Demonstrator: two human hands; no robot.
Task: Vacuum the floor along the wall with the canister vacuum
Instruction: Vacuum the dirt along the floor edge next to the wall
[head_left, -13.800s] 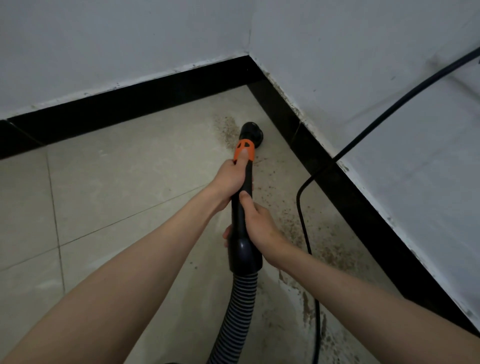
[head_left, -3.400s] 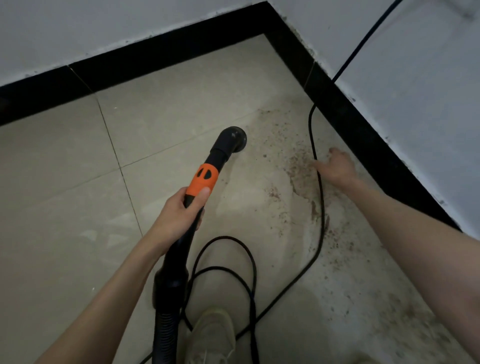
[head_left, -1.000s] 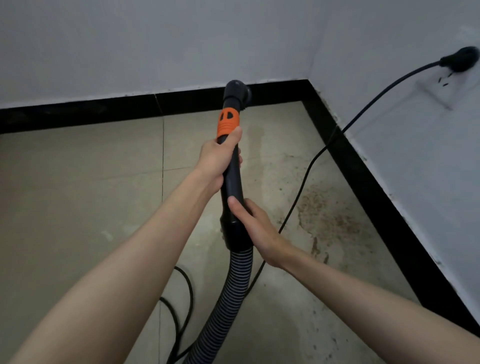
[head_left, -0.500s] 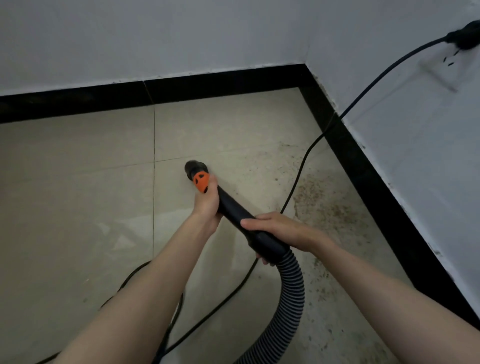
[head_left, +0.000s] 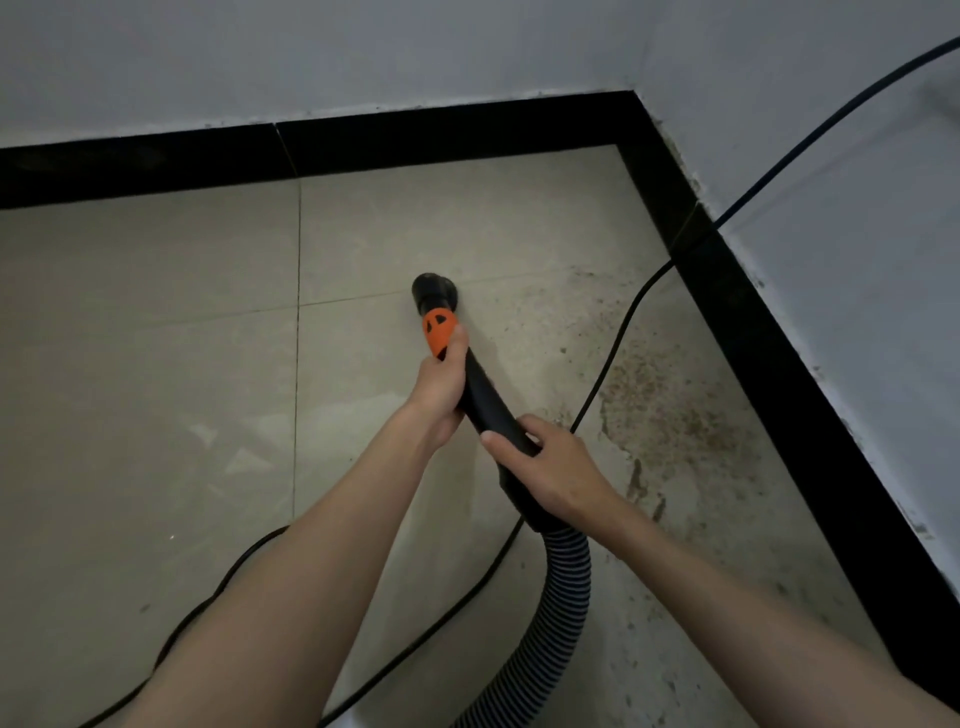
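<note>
I hold the black vacuum wand (head_left: 485, 400) in both hands. My left hand (head_left: 440, 387) grips it just behind the orange collar (head_left: 439, 332). My right hand (head_left: 550, 470) grips the lower end, where the ribbed grey hose (head_left: 563, 592) joins. The round black nozzle (head_left: 432, 291) points down at the beige tile floor (head_left: 156, 389), left of a patch of brown dirt (head_left: 670, 405) that lies along the right wall's black baseboard (head_left: 769, 374). The canister itself is out of view.
A black power cord (head_left: 618, 343) comes down from the right wall, crosses the dirty patch, passes under the wand and loops off to the lower left. A second black baseboard (head_left: 311, 145) runs along the far wall, meeting the right one in the corner.
The nozzle has swung forward and to the right, nearer the dirt patch. Both hands keep their grip on the wand. The view has tilted down.
</note>
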